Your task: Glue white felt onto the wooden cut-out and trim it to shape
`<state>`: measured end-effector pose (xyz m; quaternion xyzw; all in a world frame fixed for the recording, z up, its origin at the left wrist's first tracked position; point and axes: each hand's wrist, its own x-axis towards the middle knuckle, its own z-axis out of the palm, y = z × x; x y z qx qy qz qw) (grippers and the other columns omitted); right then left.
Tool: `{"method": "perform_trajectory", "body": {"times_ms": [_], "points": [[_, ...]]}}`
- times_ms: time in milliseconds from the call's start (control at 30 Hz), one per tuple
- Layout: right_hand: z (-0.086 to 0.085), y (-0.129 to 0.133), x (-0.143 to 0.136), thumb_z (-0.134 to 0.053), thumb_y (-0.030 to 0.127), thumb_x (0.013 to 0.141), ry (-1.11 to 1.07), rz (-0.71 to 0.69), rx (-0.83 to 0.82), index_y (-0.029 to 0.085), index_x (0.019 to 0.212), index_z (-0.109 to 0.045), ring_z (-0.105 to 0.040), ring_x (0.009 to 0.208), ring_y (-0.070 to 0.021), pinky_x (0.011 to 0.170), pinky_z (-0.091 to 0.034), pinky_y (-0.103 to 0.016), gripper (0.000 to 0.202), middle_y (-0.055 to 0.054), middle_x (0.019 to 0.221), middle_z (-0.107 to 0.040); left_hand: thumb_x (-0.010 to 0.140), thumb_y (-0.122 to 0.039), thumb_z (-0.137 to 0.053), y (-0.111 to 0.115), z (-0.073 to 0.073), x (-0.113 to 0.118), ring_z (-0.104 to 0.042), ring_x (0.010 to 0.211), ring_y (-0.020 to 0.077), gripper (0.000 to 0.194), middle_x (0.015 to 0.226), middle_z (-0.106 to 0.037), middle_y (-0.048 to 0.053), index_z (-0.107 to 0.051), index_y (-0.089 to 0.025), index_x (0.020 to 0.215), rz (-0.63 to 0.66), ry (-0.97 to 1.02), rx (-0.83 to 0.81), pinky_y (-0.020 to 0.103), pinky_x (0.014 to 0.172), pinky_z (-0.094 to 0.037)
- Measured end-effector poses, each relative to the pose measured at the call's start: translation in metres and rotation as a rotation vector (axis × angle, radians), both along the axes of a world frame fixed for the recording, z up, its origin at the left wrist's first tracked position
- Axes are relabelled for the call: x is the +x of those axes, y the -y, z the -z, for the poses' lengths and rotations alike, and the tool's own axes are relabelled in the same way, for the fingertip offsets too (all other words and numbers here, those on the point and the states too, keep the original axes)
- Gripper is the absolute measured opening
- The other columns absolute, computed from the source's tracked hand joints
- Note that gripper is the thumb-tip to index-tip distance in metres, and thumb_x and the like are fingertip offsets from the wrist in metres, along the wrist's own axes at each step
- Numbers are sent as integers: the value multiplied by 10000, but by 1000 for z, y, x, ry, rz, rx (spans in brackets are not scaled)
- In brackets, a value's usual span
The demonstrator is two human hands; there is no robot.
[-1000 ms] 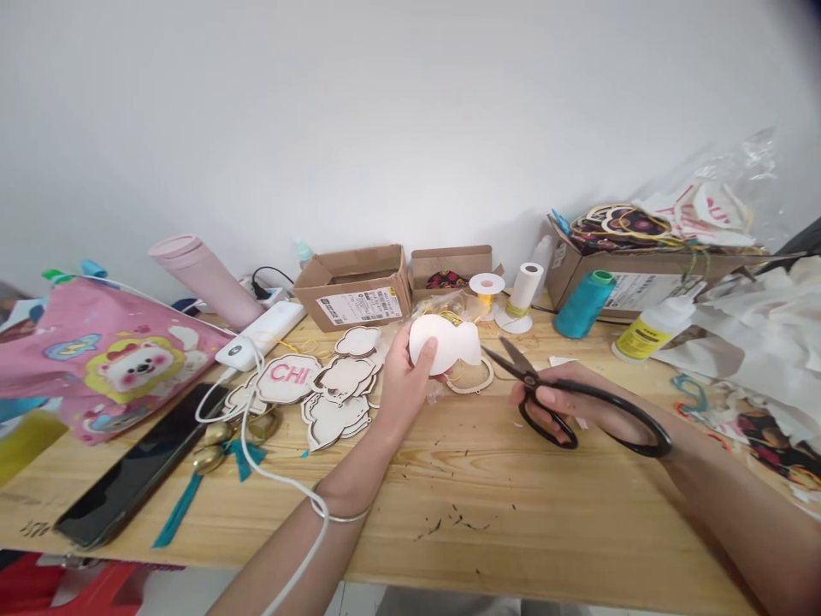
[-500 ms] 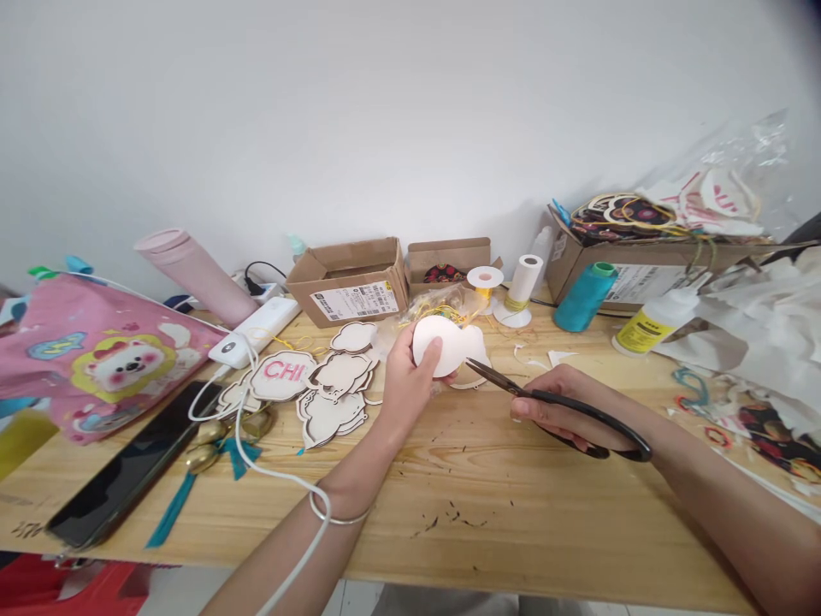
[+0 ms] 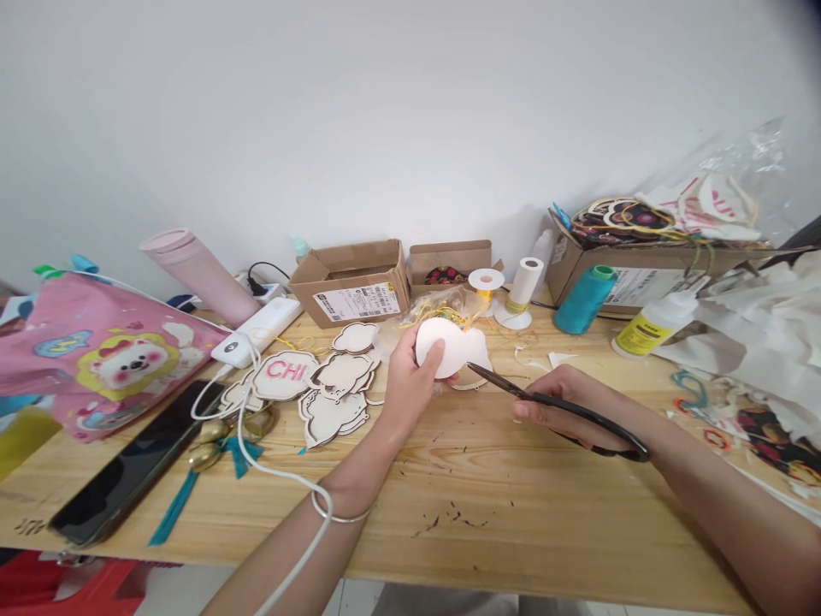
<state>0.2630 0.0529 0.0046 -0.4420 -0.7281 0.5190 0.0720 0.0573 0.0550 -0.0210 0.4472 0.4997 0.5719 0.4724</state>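
A rounded white fabric or paper piece (image 3: 434, 351) is pinched between the thumb and fingers of my left hand (image 3: 410, 376), above the middle of the table. My right hand (image 3: 570, 411) is wrapped round the handles of black scissors (image 3: 545, 398). Their tips point left, close to the lower right edge of the white piece; whether they touch it I cannot make out. Behind the piece, a pale wooden cut-out (image 3: 475, 352) partly shows on the table. To the left lies a pile of cloud-shaped cut-outs (image 3: 343, 376), with another lettered cut-out (image 3: 284, 373) beside them.
Cardboard boxes (image 3: 350, 261), thread spools (image 3: 526, 287), a teal thread cone (image 3: 585, 299) and a glue bottle (image 3: 652, 325) stand at the back. A phone (image 3: 132, 466), a white power bank (image 3: 262, 329) and a pink bag (image 3: 115, 351) are at left. The charging cable (image 3: 282, 470) crosses my left forearm.
The scissor blades have come closer together, and the lower handle has risen toward the upper one. My left hand with the white piece has shifted very slightly right.
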Motion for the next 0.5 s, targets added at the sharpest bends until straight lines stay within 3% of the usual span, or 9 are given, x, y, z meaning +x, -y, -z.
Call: {"method": "perform_trajectory", "body": {"times_ms": [200,500], "points": [[1,-3,2,-528,599,676,21,-17,22,187,501,-290,-176,439,-45,393,-109,-207,507,71,495,-172,728,-339,-597,-2,3,-1,-590,535,138,349,896,-625,58,-520,-185,1032,16,13,15,244,389,-487],[7,-3,5,-505,552,717,69,-33,79,184,510,-314,-186,477,-61,423,-124,-220,464,59,528,-173,734,-323,-596,0,1,0,-587,521,133,327,875,-631,55,-531,-188,1024,38,17,23,233,387,-488]]}}
